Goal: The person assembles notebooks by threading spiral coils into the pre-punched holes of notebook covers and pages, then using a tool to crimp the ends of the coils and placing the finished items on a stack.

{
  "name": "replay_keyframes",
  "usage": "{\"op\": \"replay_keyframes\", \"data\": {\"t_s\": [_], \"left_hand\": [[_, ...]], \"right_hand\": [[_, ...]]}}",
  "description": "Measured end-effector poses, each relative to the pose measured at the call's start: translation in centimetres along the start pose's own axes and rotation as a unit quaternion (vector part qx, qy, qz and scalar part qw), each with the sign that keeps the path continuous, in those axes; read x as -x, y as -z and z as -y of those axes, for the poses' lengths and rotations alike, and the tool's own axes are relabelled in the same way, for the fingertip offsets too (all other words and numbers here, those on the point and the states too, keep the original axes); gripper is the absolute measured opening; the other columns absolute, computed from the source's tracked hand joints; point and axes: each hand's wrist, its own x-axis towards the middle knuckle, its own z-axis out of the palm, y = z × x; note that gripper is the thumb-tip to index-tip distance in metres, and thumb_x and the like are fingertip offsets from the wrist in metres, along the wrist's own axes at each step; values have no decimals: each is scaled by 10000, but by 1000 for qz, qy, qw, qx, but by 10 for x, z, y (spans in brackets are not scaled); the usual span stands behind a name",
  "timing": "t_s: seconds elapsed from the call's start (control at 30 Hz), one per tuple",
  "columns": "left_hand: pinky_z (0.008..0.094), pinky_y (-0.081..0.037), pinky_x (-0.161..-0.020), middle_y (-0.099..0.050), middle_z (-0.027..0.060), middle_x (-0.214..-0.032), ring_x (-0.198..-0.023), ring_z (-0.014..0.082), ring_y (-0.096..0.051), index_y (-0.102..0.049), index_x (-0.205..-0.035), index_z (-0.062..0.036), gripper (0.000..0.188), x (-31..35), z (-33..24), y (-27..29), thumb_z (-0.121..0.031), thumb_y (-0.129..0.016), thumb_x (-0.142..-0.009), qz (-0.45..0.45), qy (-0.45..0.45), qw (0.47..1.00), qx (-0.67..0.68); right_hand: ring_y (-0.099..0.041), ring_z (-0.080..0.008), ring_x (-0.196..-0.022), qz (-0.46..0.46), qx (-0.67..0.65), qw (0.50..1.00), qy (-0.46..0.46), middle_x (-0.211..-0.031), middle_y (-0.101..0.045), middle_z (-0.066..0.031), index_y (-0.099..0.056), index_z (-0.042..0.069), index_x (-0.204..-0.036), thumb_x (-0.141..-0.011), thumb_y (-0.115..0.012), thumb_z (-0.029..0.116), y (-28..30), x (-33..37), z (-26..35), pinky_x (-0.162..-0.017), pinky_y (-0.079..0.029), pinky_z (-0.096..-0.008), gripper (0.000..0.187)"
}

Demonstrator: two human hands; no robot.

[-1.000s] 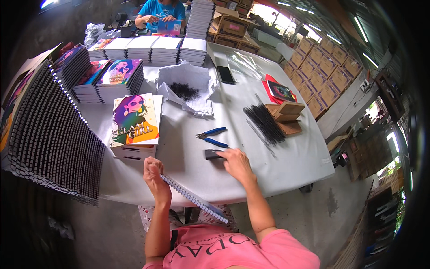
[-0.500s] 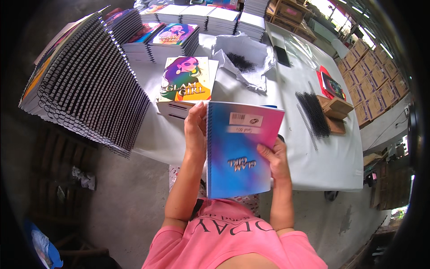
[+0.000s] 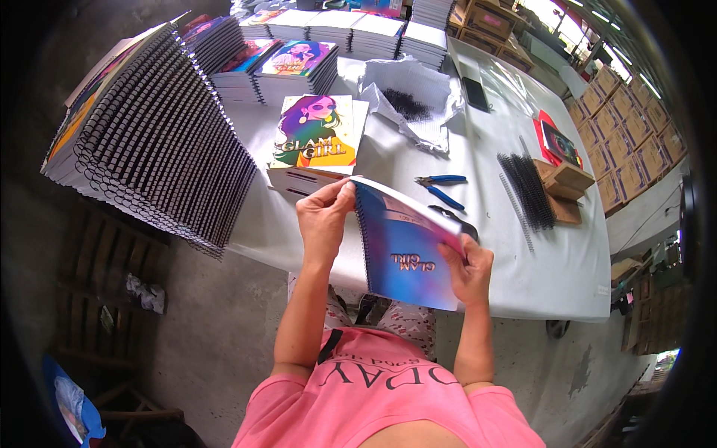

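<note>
Between my hands hangs a spiral notebook (image 3: pixel 407 257) with a blue and pink cover, tilted over the table's near edge. My left hand (image 3: pixel 326 216) pinches its upper corner at the spiral end. On the opposite side my right hand (image 3: pixel 468 267) grips the edge, thumb on the cover. Just beyond my left hand stands a stack of unbound-looking notebooks (image 3: pixel 317 138) with an illustrated cover on top. Blue-handled cutters (image 3: pixel 442 188) lie on the table past the notebook.
A tall pile of spiral notebooks (image 3: pixel 157 142) rises at the left. More notebook stacks (image 3: pixel 299 63) stand at the back. A white wrapper (image 3: pixel 441 119) holds black bits. Black spiral coils (image 3: pixel 523 190) lean on a wooden block (image 3: pixel 564 183) at the right, near a phone (image 3: pixel 474 95).
The notebook has tipped, its upper edge turning away so the cover looks foreshortened. Both hands keep their grip, and the cutters have come into sight behind it.
</note>
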Motion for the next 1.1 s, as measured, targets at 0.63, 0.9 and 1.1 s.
{"op": "replay_keyframes", "data": {"t_s": [0.63,0.9,1.1], "left_hand": [[222,-410,-788,-554,22,-899,-860,94,-551,-578,-1018,6,215,25,-68,30,-154,-604,-877,139,-127,980,-64],[374,-432,-874,-531,159,-1071,-992,258,-546,-479,-1158,46,478,55,-179,101,-342,-550,-888,-143,-583,793,-100],[386,-394,-947,-477,167,-1219,-1107,310,-506,-487,-1181,58,752,68,-227,105,-416,-765,-668,-160,-557,730,-362]], "right_hand": [[-536,-50,-661,51,-138,989,1,-760,-647,-13,-649,1,-929,-782,-690,53,13,-23,8,-587,-432,-206,162],[-596,-133,-850,-165,-42,951,258,-923,-648,-80,-617,-17,-1027,-811,-677,185,9,-180,101,-796,-464,-281,301],[-610,-139,-883,-159,-56,929,328,-1001,-639,-161,-423,45,-1291,-826,-659,123,-50,-211,234,-725,-467,-216,527]]}}
